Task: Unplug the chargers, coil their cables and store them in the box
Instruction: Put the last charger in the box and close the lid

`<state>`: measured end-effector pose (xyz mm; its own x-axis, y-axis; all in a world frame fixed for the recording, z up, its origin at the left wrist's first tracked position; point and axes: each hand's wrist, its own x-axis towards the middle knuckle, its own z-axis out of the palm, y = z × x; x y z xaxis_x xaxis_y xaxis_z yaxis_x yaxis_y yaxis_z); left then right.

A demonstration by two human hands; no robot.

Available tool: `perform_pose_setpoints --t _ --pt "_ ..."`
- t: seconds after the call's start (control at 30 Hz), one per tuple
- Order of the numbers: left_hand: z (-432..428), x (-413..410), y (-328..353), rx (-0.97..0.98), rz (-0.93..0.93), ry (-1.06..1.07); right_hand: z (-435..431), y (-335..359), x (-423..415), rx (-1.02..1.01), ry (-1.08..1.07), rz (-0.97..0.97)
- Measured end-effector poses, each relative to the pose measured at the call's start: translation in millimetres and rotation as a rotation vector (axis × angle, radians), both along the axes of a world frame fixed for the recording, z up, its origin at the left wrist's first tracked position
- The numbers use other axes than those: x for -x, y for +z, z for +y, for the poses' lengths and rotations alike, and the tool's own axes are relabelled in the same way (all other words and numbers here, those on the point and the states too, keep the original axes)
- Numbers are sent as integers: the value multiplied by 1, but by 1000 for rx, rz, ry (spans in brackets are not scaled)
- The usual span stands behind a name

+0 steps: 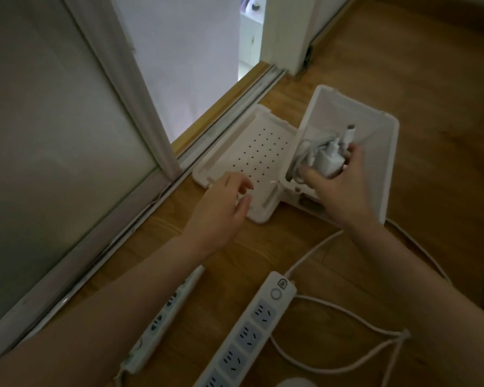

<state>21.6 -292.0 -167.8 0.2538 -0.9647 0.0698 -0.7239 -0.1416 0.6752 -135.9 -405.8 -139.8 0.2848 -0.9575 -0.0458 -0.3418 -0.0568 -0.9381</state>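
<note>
Our right hand (338, 188) grips the white plug-in charger block (329, 163) and its loosely coiled white cable (305, 155) at the mouth of the open white plastic box (386, 141) on the wooden floor (444, 79). Our left hand (221, 210) hovers above the perforated white lid (263, 152), fingers relaxed, holding nothing. We judge the coil could spring apart on release, with loops catching the rim and blocking the lid.
</note>
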Motion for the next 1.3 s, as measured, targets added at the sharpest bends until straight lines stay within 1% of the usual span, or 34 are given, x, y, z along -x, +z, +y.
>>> perform_pose_setpoints --t 0.07,0.17,0.23,0.3,0.37,0.43,0.47,0.5,0.53,0.57,0.6,0.63,0.67,0.73,0.8,0.9,0.97,1.03,1.1,1.2,1.3 --pt "-6 -4 -19 -96 -147 -22 -30 -10 10 8 -78 57" --pt "-22 1 -45 -299 -361 -161 -72 -35 24 25 -165 210" --pt "-35 5 -57 -396 -513 -241 -89 -50 26 -21 -155 349" --pt "-47 8 -68 -475 -630 -295 -101 -64 24 -109 -53 514" --pt "-55 8 -77 -548 -685 -313 -109 -69 21 -198 67 649" --pt "-59 8 -80 -571 -705 -309 -112 -71 19 -250 117 762" --pt "-59 7 -81 -569 -717 -305 -111 -69 17 -209 111 826" --pt "-60 7 -81 -571 -725 -302 -105 -63 16 -112 87 875" --pt "-60 7 -82 -578 -732 -297 -96 -57 13 33 63 866" --pt "-60 7 -82 -585 -746 -294 -85 -51 8 189 64 798" --pt "-60 7 -82 -587 -767 -297 -71 -46 2 293 102 704" --pt "-60 7 -81 -584 -788 -307 -57 -43 -6 325 171 632" --pt "-61 7 -80 -581 -805 -321 -43 -40 -13 314 249 603" --pt "-62 8 -79 -582 -833 -364 -23 -42 -22 285 334 636" --pt "-59 7 -78 -598 -853 -384 -15 -46 -25 322 322 680" --pt "-58 8 -79 -612 -869 -400 -13 -51 -21 349 316 696" --pt "-57 11 -78 -613 -890 -442 -13 -54 -16 346 324 673" --pt "-53 11 -77 -581 -920 -486 -14 -57 -11 311 302 609" --pt "-43 4 -77 -504 -945 -499 -16 -58 -9 279 262 530" --pt "-31 -12 -74 -286 -1007 -515 -19 -53 -5 271 183 415" --pt "-25 -21 -66 -97 -908 -452 -21 -40 4 242 144 363"
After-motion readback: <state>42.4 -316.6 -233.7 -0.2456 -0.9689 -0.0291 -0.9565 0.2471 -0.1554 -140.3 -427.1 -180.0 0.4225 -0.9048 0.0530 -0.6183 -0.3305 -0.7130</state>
